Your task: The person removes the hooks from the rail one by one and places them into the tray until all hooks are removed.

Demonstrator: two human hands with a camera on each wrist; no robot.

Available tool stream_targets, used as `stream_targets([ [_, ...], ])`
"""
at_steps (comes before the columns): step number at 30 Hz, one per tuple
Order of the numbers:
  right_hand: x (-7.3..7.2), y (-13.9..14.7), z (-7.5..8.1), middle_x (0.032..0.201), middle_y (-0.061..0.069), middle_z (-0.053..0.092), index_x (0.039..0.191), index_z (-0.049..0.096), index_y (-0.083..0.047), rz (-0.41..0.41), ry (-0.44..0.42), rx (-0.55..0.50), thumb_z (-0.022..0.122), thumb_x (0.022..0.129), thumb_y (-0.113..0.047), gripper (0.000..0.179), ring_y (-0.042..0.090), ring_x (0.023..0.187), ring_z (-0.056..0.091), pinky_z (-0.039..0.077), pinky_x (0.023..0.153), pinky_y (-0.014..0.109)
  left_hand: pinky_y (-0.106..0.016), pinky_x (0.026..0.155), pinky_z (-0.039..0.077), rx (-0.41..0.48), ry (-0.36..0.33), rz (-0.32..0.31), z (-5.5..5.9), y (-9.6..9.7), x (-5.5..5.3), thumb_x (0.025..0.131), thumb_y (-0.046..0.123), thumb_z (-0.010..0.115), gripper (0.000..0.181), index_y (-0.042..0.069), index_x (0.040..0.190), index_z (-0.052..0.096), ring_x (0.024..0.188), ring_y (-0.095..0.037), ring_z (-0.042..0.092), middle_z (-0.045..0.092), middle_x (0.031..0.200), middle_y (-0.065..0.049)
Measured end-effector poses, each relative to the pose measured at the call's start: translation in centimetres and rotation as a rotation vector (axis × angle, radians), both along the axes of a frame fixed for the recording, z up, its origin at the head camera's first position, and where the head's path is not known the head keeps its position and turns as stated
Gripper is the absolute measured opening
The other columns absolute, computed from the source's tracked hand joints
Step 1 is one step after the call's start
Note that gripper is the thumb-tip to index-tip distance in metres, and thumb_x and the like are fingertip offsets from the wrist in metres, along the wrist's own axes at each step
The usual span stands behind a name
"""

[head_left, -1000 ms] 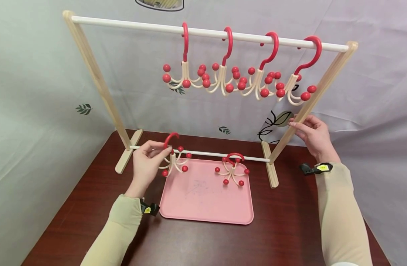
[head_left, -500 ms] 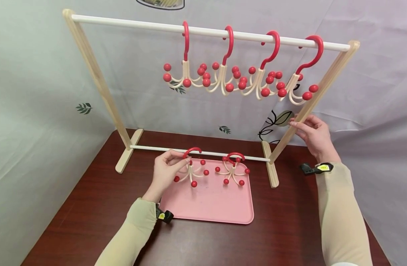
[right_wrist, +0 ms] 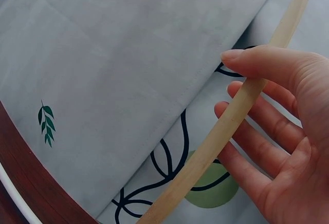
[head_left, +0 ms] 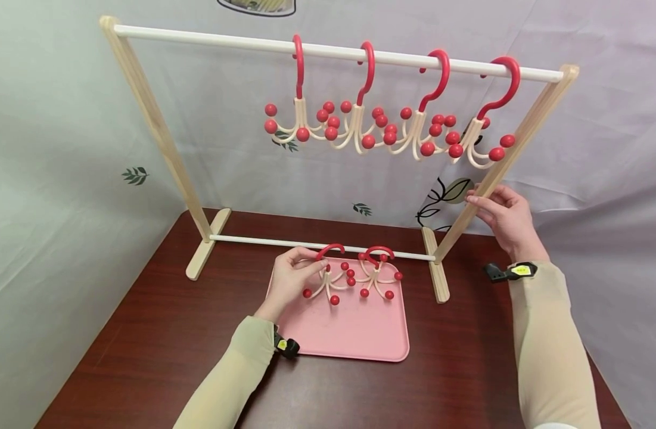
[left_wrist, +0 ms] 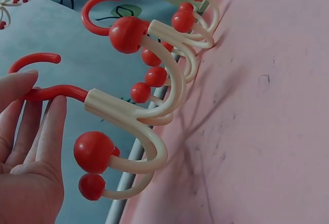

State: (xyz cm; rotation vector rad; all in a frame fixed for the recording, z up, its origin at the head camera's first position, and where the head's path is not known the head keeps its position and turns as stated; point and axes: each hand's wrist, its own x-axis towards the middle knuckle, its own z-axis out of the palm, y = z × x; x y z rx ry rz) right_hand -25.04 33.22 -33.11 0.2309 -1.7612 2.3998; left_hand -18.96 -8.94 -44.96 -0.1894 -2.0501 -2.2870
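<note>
Across the bench (head_left: 145, 339), a wooden rack (head_left: 158, 128) carries four hangers (head_left: 417, 128) along its white top bar (head_left: 210, 39), gathered toward its right-hand side. Below stands the pink tray (head_left: 349, 333), a shallow container with another hanger (head_left: 376, 276) near its far edge, red hook tipped upward.

The right hand (head_left: 510, 220) bends lightly around the rack's right upright (head_left: 535, 119), thumb on one side, fingers on the other; a gentle hold should steady the frame, while a hard push could rock what hangs there. The left hand (head_left: 292, 277) has its fingers drawn into a pinch on the red hook of the held hanger (head_left: 328, 280), just above the pale stem. That hanger is over the tray's far part, beside its neighbour; whether its lowest arms touch either is hard to tell.

A pinch there seems sound: it leaves the curved arms free. Their red balls (left_wrist: 94, 152) look likeliest to snag, so a straight lift, angled from the neighbour, would suit.
</note>
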Motion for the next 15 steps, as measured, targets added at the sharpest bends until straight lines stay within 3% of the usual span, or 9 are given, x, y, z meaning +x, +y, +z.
stream_targets([
  [15, 0.0, 0.0, 0.0, 0.103, 0.013, 0.075, 0.117, 0.067, 0.009, -0.007, -0.003, -0.01, 0.068, 0.091, 0.013, 0.026, 0.022, 0.095, 0.074, 0.059, 0.083, 0.031, -0.062, 0.089, 0.053, 0.061, -0.039, -0.047, -1.1, 1.1, -1.6, 0.086, 0.0, 0.081, 0.02, -0.003, 0.104, 0.07, 0.089, -0.025, 0.075, 0.076, 0.1, -0.014],
])
